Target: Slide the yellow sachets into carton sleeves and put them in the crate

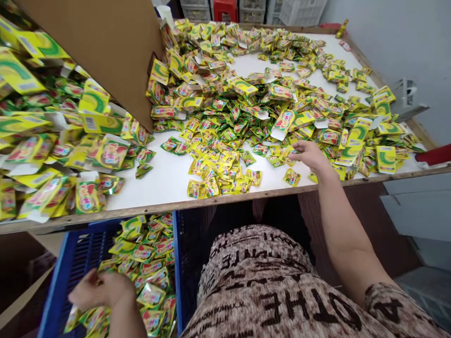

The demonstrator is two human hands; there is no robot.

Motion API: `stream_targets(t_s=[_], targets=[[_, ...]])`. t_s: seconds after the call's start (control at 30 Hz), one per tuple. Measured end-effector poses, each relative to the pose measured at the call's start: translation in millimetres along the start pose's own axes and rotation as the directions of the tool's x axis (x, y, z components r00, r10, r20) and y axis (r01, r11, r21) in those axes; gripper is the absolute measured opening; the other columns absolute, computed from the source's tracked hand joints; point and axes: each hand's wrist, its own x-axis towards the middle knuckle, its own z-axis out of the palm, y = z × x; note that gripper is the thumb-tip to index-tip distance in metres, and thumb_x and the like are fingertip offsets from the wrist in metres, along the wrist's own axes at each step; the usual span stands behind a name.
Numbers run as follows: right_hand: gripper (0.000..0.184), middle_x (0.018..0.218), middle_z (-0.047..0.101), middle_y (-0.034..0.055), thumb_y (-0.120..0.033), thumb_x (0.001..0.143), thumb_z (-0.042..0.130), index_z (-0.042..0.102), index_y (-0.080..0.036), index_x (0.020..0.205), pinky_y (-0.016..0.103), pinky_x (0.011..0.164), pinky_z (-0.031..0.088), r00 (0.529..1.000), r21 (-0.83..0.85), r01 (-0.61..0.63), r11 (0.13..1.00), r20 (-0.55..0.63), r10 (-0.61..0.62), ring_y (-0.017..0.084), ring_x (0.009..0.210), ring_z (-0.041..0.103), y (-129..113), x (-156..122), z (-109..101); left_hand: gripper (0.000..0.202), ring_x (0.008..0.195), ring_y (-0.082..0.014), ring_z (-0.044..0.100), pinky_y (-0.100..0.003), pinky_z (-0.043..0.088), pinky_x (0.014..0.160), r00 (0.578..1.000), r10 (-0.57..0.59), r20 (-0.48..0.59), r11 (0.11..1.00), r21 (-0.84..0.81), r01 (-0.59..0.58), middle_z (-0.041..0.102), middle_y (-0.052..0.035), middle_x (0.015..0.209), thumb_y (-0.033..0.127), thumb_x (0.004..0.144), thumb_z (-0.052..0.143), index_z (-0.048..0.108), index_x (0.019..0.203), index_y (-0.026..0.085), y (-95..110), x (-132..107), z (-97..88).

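Note:
My left hand (104,288) hangs low over a blue crate (178,267), its fingers curled; what they hold, if anything, is hidden. Small yellow and green candy packets (151,267) fill the crate below it. My right hand (310,157) hovers at the front of the table, fingers stretched to the left and slightly apart, with nothing visible in them. Close to its fingertips lie yellow packets (278,155), and a single packet (292,177) rests just below. Further left is a loose cluster of yellow packets (221,166).
A big heap of packets and small yellow boxes (243,87) spreads over the white table (158,173). On the left, a cardboard panel (102,42) divides it from another heap of boxes (95,103). A wooden edge (169,206) borders the table. Behind stand a red stool (225,10) and crates (303,11).

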Motion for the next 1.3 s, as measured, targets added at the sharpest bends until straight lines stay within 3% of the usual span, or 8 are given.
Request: stream_targets(t_s=[0.07, 0.17, 0.37, 0.57, 0.83, 1.03, 1.23, 1.3], targets=[[0.029, 0.082, 0.069, 0.0018, -0.024, 0.059, 0.081, 0.07, -0.017, 0.086, 0.036, 0.08, 0.052, 0.995, -0.043, 0.057, 0.997, 0.08, -0.054, 0.023, 0.083, 0.064, -9.2, 4.9, 7.7, 0.02, 0.093, -0.0341, 0.065, -0.06, 0.046, 0.09, 0.943, -0.042, -0.33, 0.997, -0.078, 0.017, 0.065, 0.002, 0.067, 0.024, 0.065, 0.055, 0.07, 0.072, 0.035, 37.8, 21.7, 15.0], [0.028, 0.084, 0.071, 0.0023, -0.012, 0.055, 0.082, 0.075, -0.017, 0.082, 0.038, 0.086, 0.051, 0.979, -0.275, 0.125, 0.953, 0.188, -0.074, 0.027, 0.089, 0.066, -22.4, 18.1, 29.7, 0.017, 0.089, -0.0255, 0.068, -0.05, 0.052, 0.09, 0.872, 0.274, -0.405, 0.904, -0.202, -0.378, 0.073, 0.0033, 0.082, 0.018, 0.072, 0.065, 0.073, 0.081, 0.03, 121.2, 25.8, 34.0], [0.046, 0.085, 0.072, 0.0028, -0.001, 0.049, 0.083, 0.077, -0.021, 0.09, 0.037, 0.083, 0.056, 0.965, -0.232, 0.143, 0.962, 0.25, -0.082, 0.024, 0.087, 0.067, -14.5, 12.1, 38.6, 0.012, 0.088, -0.0175, 0.067, -0.035, 0.056, 0.084, 0.722, 0.682, -0.115, 0.511, -0.632, -0.583, 0.072, -0.0043, 0.091, 0.012, 0.082, 0.064, 0.073, 0.086, 0.02, 266.0, -53.5, 58.6], [0.038, 0.092, 0.073, 0.005, -0.016, 0.063, 0.082, 0.073, -0.02, 0.1, 0.03, 0.061, 0.057, 0.939, 0.19, -0.008, 0.982, 0.339, -0.058, 0.02, 0.078, 0.067, -4.2, -6.0, 20.4, 0.02, 0.091, -0.0161, 0.068, -0.032, 0.056, 0.085, 0.475, 0.874, 0.102, 0.338, -0.83, -0.444, 0.072, -0.0059, 0.094, 0.011, 0.089, 0.054, 0.072, 0.092, 0.021, 330.8, -101.4, 88.0], [0.029, 0.096, 0.068, 0.0107, -0.009, 0.061, 0.081, 0.07, -0.017, 0.087, 0.037, 0.083, 0.051, 0.969, -0.433, 0.151, 0.888, 0.244, -0.045, 0.028, 0.097, 0.062, -23.0, -22.8, 66.0, 0.018, 0.078, -0.0148, 0.067, -0.028, 0.054, 0.071, 0.468, 0.868, 0.166, 0.389, -0.814, -0.431, 0.071, -0.0035, 0.082, 0.012, 0.086, 0.055, 0.072, 0.085, 0.019, 359.2, -83.3, 121.9], [0.031, 0.092, 0.065, 0.0132, -0.002, 0.072, 0.062, 0.061, -0.016, 0.1, 0.035, 0.076, 0.048, 0.964, -0.542, 0.265, 0.797, 0.17, -0.205, 0.028, 0.092, 0.06, -26.5, -65.9, 70.8, 0.02, 0.095, -0.0212, 0.065, -0.035, 0.053, 0.085, 0.404, 0.901, 0.16, 0.372, -0.765, -0.526, 0.07, -0.0089, 0.101, 0.02, 0.085, 0.063, 0.067, 0.104, 0.017, 447.6, -73.8, 170.1], [0.038, 0.099, 0.065, 0.0139, 0.004, 0.074, 0.049, 0.06, -0.015, 0.105, 0.035, 0.084, 0.047, 0.908, -0.458, 0.416, 0.786, 0.264, -0.326, 0.027, 0.096, 0.061, -26.0, -110.5, 77.9, 0.063, 0.121, -0.0391, 0.051, -0.056, 0.04, 0.099, 0.601, 0.746, 0.286, 0.61, -0.656, -0.445, 0.063, -0.0217, 0.118, 0.041, 0.064, 0.086, 0.057, 0.113, 0.015, 549.7, -86.6, 229.8], [0.029, 0.1, 0.065, 0.015, 0.001, 0.078, 0.05, 0.061, -0.014, 0.1, 0.037, 0.084, 0.047, 0.921, -0.386, 0.388, 0.837, 0.207, -0.331, 0.027, 0.095, 0.061, -17.1, -115.6, 78.3, 0.058, 0.116, -0.041, 0.053, -0.06, 0.039, 0.096, 0.589, 0.689, 0.422, 0.714, -0.533, -0.454, 0.066, -0.0203, 0.108, 0.037, 0.06, 0.089, 0.061, 0.105, 0.014, 556.7, -87.5, 228.5]])
